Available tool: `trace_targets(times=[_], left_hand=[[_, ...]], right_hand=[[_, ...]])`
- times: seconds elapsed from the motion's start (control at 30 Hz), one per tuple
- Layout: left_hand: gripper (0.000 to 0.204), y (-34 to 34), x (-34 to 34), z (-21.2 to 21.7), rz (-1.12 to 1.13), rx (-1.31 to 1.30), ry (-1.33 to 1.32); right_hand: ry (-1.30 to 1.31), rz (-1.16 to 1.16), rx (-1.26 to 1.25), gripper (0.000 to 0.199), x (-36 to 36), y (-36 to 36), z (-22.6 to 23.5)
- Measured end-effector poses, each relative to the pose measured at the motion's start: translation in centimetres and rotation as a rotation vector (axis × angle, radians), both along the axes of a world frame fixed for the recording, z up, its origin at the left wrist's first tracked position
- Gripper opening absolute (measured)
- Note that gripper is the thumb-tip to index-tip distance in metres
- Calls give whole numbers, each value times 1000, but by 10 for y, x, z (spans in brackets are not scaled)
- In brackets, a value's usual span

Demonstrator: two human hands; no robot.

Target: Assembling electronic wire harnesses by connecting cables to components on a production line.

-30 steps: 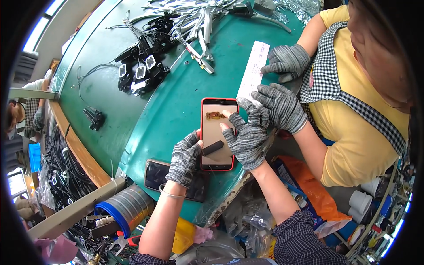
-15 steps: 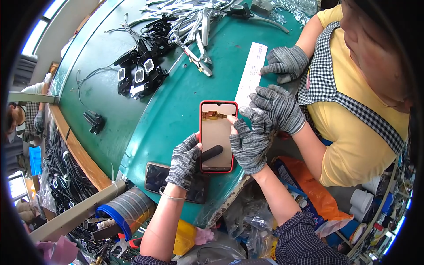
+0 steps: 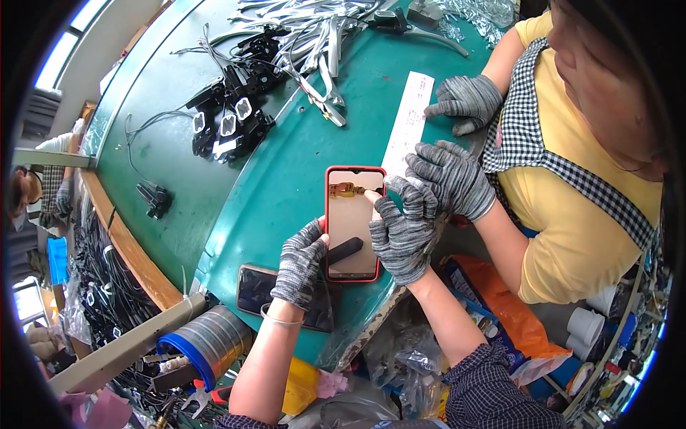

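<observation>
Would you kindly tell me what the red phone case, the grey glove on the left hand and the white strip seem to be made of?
Red phone case: probably plastic or rubber, from its smooth, evenly coloured rim. Grey glove on the left hand: knitted yarn, matte, with flecked ribbing; fibre unclear. White strip: likely paper, flat and matte, with markings.

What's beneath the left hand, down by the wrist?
A dark phone lies on the green tabletop, sticking out left of the left hand; a dark surface shows rightward too. Hand and wrist cover whatever lies between.
</observation>
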State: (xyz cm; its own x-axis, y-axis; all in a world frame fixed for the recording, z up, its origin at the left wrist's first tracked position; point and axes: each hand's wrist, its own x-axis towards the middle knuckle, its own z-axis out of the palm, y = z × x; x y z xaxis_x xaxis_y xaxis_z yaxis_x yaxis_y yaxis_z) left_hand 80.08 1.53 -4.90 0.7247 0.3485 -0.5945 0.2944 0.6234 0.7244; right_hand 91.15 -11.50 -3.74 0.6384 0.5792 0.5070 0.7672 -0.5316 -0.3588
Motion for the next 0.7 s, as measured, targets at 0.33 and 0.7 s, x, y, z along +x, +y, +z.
trace_targets(times=[0.33,0.7], left_hand=[[36,3,-3,-8,-5,38,-26],[31,-2,4,7,22,-84,2]], right_hand=[[33,-3,0,29,1,5,-2],[42,-33,-8,26,1,0,-4]])
